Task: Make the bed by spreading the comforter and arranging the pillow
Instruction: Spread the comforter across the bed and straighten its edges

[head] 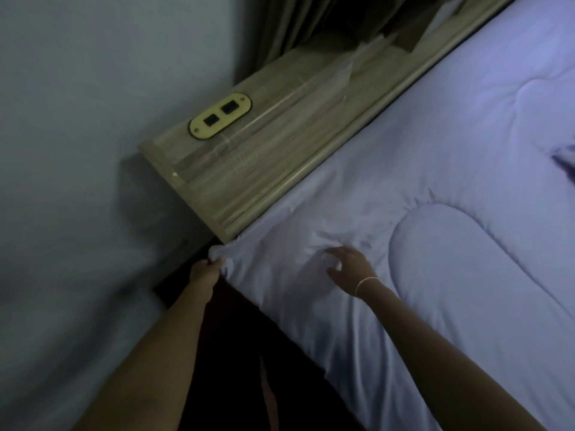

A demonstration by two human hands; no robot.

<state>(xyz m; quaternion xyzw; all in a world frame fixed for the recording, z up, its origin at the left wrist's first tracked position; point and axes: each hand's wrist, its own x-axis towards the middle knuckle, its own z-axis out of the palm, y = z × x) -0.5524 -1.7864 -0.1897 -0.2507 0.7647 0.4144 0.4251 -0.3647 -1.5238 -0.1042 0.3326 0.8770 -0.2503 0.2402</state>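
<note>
Comforter (420, 188), pale lilac and quilted, is lying spread across the bed and filling the picture from 12 o'clock round to 5 o'clock. Its near corner is sitting at about 9 o'clock from centre, just beside the end of the wooden headboard shelf (249, 157). I am pinching that corner with my left hand (205, 270), fingers curled tight round a small bunch of fabric. My right hand (347, 265) is lying on top of the comforter at about 6 o'clock from centre, fingers spread and loosely bent, fingertips touching puckered cloth; I cannot tell whether it is gripping any. A thin pale band (365, 281) is circling that wrist. On the shelf, at 10 o'clock, an oval gold socket plate (220, 116) is showing two dark openings. A grey wall (77, 119) is filling the left side, and dark curtains (295, 23) are hanging at 12 o'clock.
</note>
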